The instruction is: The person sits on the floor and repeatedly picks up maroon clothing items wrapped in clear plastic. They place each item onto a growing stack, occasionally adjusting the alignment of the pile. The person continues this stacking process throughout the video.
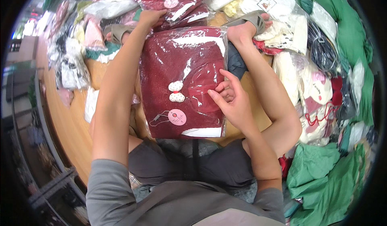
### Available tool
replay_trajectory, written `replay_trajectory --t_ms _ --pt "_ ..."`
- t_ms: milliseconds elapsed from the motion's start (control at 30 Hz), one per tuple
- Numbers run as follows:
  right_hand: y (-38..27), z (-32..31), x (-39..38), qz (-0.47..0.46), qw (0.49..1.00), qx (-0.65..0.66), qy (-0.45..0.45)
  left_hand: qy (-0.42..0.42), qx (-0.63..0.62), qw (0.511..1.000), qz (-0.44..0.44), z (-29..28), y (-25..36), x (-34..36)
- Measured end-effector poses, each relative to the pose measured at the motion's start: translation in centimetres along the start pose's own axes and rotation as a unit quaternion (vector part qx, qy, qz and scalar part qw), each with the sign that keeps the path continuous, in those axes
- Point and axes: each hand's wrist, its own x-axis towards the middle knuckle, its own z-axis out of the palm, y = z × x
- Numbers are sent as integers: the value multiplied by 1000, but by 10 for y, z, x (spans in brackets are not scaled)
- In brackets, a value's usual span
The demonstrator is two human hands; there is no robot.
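Observation:
A bagged maroon garment [157,54] lies flat between my legs, with a white dotted bow [176,91] and a pink round tag [177,117] showing through the clear plastic. My right hand [227,97] is at its right edge, thumb and fingers apart and curved over the plastic. Further forward, my left hand [153,17] grips the lower left edge of more bagged maroon garments [177,0]; some of its fingertips are hidden.
Bagged white, cream and pink clothes [304,97] surround me on the wooden floor [68,117]. Green cloth [318,177] is heaped along the right. My sandaled feet [250,24] flank the middle package. Dark metal framing [40,161] runs along the left.

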Motion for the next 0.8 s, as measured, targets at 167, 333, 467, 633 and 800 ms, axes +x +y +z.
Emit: replay_trajectory --t_ms 167,333,467,633,800 --pt "4 3 0 -4 999 31 -7 5 -129 991 38 -5 -34 27" --pt "3 6 -1 -14 1000 -14 -2 -57 7 998 27 -52 -38 10" --pt "7 5 2 -25 999 -32 5 18 60 996 58 -39 -22 -15" --pt "6 9 2 -23 999 -44 7 -22 129 986 106 -33 -38 10" --pt "10 12 3 -18 999 -36 1 23 323 914 244 -46 -61 54"
